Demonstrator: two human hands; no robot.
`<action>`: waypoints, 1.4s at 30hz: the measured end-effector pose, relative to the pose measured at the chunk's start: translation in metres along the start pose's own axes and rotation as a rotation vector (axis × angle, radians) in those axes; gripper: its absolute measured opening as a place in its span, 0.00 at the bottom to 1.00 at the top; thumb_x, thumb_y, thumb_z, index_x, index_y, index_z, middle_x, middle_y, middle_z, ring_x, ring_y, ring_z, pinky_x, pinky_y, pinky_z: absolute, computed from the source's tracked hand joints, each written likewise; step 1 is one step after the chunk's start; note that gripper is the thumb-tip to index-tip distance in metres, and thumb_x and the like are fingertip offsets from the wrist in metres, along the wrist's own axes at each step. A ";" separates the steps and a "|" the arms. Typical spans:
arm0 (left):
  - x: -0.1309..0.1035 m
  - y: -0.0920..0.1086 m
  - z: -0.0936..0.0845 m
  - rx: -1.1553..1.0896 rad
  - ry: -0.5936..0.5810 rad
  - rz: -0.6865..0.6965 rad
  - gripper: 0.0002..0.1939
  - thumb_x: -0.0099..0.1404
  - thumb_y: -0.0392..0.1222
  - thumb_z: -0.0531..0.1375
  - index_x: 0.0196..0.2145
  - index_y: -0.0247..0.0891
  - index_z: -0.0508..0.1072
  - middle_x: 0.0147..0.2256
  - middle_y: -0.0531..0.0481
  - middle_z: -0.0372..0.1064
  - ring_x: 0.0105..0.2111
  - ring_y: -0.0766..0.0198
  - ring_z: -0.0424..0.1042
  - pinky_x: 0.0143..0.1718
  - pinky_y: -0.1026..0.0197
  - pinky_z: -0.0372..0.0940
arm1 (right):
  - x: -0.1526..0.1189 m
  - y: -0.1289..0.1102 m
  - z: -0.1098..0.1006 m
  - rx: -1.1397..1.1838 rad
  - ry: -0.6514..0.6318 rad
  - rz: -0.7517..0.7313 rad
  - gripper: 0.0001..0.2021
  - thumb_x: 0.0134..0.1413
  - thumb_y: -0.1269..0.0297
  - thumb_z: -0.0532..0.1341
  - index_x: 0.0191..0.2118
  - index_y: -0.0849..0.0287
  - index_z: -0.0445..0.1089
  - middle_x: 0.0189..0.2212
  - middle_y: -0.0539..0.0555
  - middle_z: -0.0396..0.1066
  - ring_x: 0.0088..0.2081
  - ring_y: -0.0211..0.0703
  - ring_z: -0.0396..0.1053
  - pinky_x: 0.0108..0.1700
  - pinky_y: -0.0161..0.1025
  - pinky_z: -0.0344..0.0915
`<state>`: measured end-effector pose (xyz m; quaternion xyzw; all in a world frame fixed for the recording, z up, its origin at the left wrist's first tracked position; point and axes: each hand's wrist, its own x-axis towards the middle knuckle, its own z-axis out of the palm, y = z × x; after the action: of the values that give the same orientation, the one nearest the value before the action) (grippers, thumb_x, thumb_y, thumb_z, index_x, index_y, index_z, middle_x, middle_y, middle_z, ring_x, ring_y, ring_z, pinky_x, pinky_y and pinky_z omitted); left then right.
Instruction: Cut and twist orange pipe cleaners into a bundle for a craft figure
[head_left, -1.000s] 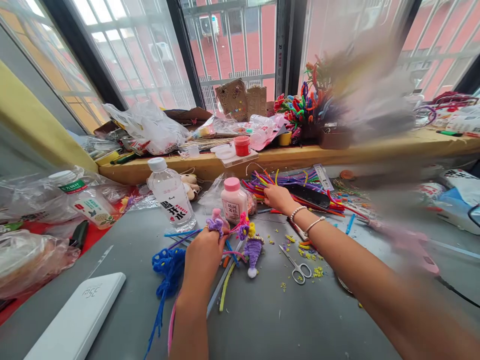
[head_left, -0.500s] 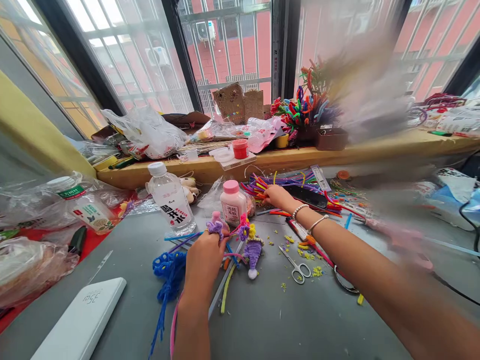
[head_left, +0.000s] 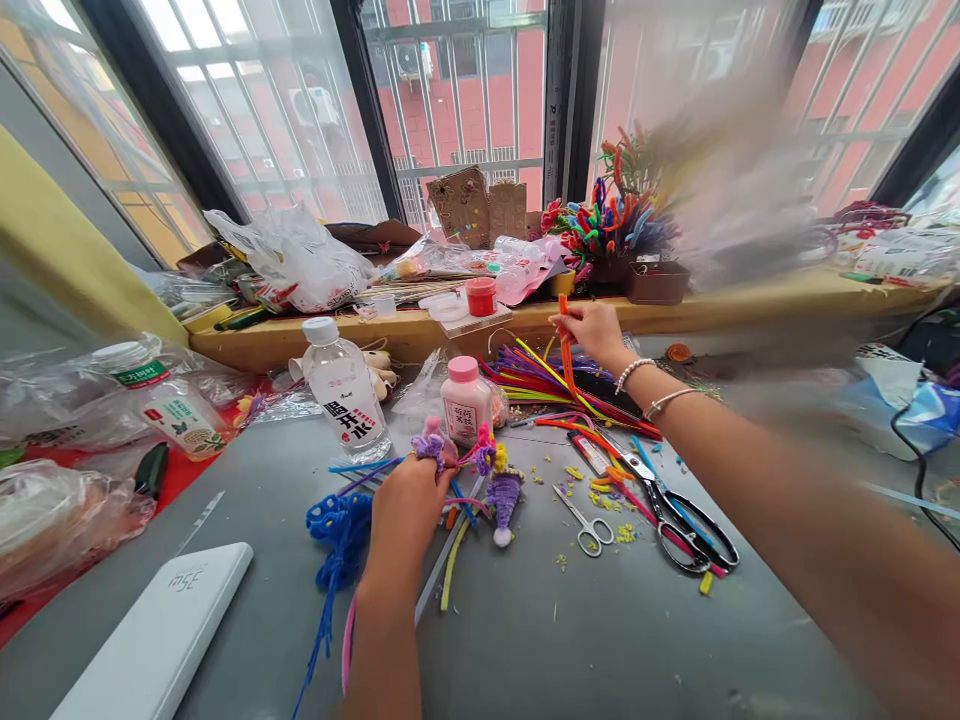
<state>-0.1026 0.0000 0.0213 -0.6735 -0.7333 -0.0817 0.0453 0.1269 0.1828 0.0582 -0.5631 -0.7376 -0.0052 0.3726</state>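
My left hand (head_left: 411, 498) is closed round a small purple and pink pipe-cleaner figure (head_left: 431, 447) at mid-table. Just right of it are a yellow flower (head_left: 499, 458) and a purple cone with a white tip (head_left: 504, 498). Pinched in my right hand (head_left: 592, 332) are orange pipe cleaners (head_left: 566, 345), raised upright over a pile of coloured pipe cleaners (head_left: 525, 378). Small scissors (head_left: 586, 525) and large black-handled scissors (head_left: 667, 505) lie on the grey table among yellow clippings. A blue pipe-cleaner piece (head_left: 339, 535) rests left of my left hand.
A water bottle (head_left: 346, 395) and a pink-capped bottle (head_left: 463, 402) stand behind my left hand. The white power bank (head_left: 161, 630) lies at the front left. On the wooden sill (head_left: 420, 335) are bags, a red jar (head_left: 481, 297) and bundled pipe cleaners (head_left: 607, 230).
My right hand has risen from the pile and moved slightly right, lifting orange pipe cleaners. The large scissors now show fully. My left hand has barely moved.
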 end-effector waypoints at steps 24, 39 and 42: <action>0.005 -0.007 0.008 0.142 0.001 -0.045 0.15 0.60 0.42 0.47 0.32 0.34 0.72 0.34 0.40 0.71 0.33 0.55 0.71 0.29 0.60 0.62 | 0.014 -0.020 -0.105 0.959 0.558 0.298 0.10 0.48 0.66 0.59 0.19 0.62 0.64 0.14 0.45 0.64 0.13 0.25 0.57 0.12 0.25 0.50; -0.010 0.038 -0.003 -1.234 -0.045 0.500 0.25 0.57 0.55 0.50 0.49 0.40 0.62 0.49 0.42 0.62 0.51 0.55 0.58 0.49 0.53 0.55 | -0.086 -0.033 -0.130 1.491 0.018 0.543 0.06 0.42 0.65 0.64 0.22 0.63 0.70 0.18 0.47 0.69 0.13 0.21 0.56 0.12 0.19 0.53; -0.024 0.064 -0.008 -1.613 -0.494 0.662 0.35 0.51 0.63 0.51 0.54 0.44 0.56 0.53 0.42 0.56 0.50 0.53 0.59 0.49 0.52 0.56 | -0.119 -0.051 -0.117 1.519 -0.057 0.613 0.06 0.39 0.65 0.66 0.23 0.62 0.72 0.21 0.49 0.71 0.17 0.25 0.63 0.17 0.21 0.61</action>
<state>-0.0372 -0.0203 0.0289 -0.6754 -0.2111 -0.4068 -0.5777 0.1587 0.0154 0.0975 -0.3340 -0.3626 0.6122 0.6182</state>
